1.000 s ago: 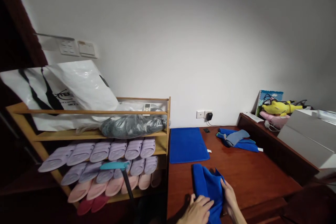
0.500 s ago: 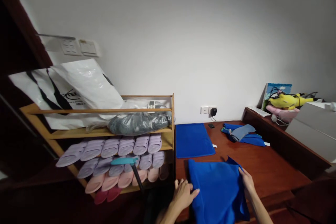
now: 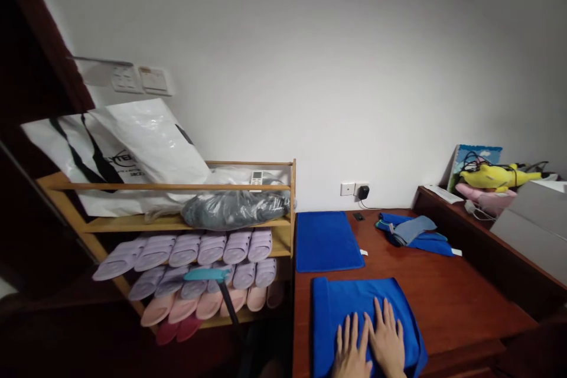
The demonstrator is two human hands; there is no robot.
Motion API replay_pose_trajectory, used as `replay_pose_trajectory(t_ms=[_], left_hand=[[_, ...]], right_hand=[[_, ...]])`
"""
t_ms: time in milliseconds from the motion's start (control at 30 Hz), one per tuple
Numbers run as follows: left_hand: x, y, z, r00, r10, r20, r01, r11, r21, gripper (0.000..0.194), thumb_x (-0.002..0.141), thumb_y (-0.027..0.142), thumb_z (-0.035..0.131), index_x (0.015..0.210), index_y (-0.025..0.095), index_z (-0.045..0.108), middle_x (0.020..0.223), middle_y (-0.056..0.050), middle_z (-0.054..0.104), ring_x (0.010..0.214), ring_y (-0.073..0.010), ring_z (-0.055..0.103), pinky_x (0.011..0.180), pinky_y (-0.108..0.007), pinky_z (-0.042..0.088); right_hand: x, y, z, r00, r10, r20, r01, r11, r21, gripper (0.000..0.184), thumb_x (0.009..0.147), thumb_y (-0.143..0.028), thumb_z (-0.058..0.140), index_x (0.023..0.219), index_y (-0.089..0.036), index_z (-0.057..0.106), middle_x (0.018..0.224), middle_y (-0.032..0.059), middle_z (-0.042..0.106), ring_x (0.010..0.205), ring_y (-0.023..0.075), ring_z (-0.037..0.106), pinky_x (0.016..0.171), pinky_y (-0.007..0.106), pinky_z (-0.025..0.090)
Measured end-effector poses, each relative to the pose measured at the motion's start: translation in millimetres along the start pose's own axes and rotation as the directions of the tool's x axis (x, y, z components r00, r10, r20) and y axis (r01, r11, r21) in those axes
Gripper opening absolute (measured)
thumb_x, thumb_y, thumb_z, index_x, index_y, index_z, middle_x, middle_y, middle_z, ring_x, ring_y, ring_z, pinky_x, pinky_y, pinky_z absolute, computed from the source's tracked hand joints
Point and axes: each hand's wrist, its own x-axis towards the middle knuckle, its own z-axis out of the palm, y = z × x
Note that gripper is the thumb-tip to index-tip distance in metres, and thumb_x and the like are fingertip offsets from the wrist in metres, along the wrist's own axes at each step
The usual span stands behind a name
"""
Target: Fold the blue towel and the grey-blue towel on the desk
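A blue cloth (image 3: pixel 328 319) lies spread on the brown wooden tabletop (image 3: pixel 460 295), its right edge a little raised. My left hand (image 3: pixel 352 345) rests flat on it with the fingers stretched out. Close beside it, my right hand (image 3: pixel 386 331) also lies flat on the cloth, fingers apart. Behind them, against the wall, a second blue cloth (image 3: pixel 328 242) lies flat with a white tag at its right. Farther right is a loose heap of blue cloth (image 3: pixel 432 243) with a grey-blue cloth (image 3: pixel 411 229) on top.
Left of the table stands a wooden shoe rack (image 3: pixel 248 222) with lilac and pink slippers, a white bag (image 3: pixel 150 147) and a remote (image 3: pixel 256 180). A blue-headed tool (image 3: pixel 206 274) leans before it. A plug (image 3: pixel 363 192) sits in the wall. A raised ledge at right holds a yellow plush (image 3: pixel 496 177).
Both hands have let go of the cloth's side edges and moved inward onto its top. The cloth, partly lifted before, now lies flatter on the table.
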Motion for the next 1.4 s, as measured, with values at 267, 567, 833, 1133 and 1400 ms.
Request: replay_pose_trajectory(t_ms=[267,567,833,1133,1400], left_hand=[[-21,-41,-23.5,0.973,-0.228,0.029,0.218,0.956,0.197,0.075,0.075,0.042,0.054,0.143,0.032,0.022,0.153,-0.006,0.006,0.138,-0.0346,0.000,0.104,-0.068,-0.006],[-59,-67,-68.3,0.953,-0.304,-0.020,0.293,0.898,0.328,0.070,0.075,0.033,0.046,0.142,0.028,0.025,0.153,-0.003,0.004,0.139,-0.0275,-0.002,0.108,-0.059,-0.007],[-25,-4,-66.9,0.977,-0.181,-0.114,0.209,0.924,0.319,0.078,0.073,0.021,0.042,0.145,0.017,0.011,0.152,-0.003,-0.007,0.139,-0.0267,-0.007,0.114,-0.049,-0.001],[45,20,13.0,0.965,-0.249,-0.088,0.254,0.965,0.058,0.071,0.083,0.040,0.040,0.146,0.024,0.009,0.153,-0.001,-0.003,0.140,-0.0261,-0.005,0.112,-0.057,0.004],[-5,-31,-45.7,0.836,-0.479,-0.268,0.539,0.808,0.238,0.060,0.086,0.039,0.034,0.144,0.030,0.020,0.153,-0.002,0.004,0.140,-0.0277,-0.001,0.107,-0.064,-0.004]], right_hand=[[18,47,16,0.987,0.145,-0.073,-0.157,0.966,-0.206,0.071,0.083,-0.059,0.021,0.143,-0.021,0.024,0.152,0.0094,0.022,0.139,0.0273,0.019,0.107,0.054,0.020],[49,120,10,0.986,0.164,-0.004,-0.162,0.966,-0.200,0.072,0.082,-0.062,0.020,0.144,-0.024,0.020,0.153,0.0054,0.018,0.141,0.0231,0.013,0.110,0.051,0.015],[69,161,4,0.979,0.201,0.025,-0.191,0.956,-0.222,0.073,0.082,-0.062,0.017,0.144,-0.025,0.018,0.154,0.0046,0.016,0.141,0.0222,0.009,0.111,0.051,0.013],[73,190,-2,0.979,0.195,0.052,-0.177,0.952,-0.249,0.069,0.083,-0.061,0.017,0.144,-0.029,0.015,0.154,0.0025,0.017,0.141,0.0197,0.012,0.110,0.049,0.017],[74,203,-6,0.978,0.190,0.088,-0.168,0.963,-0.210,0.071,0.082,-0.064,0.015,0.144,-0.030,0.013,0.154,0.0030,0.015,0.141,0.0203,0.010,0.109,0.051,0.018]])
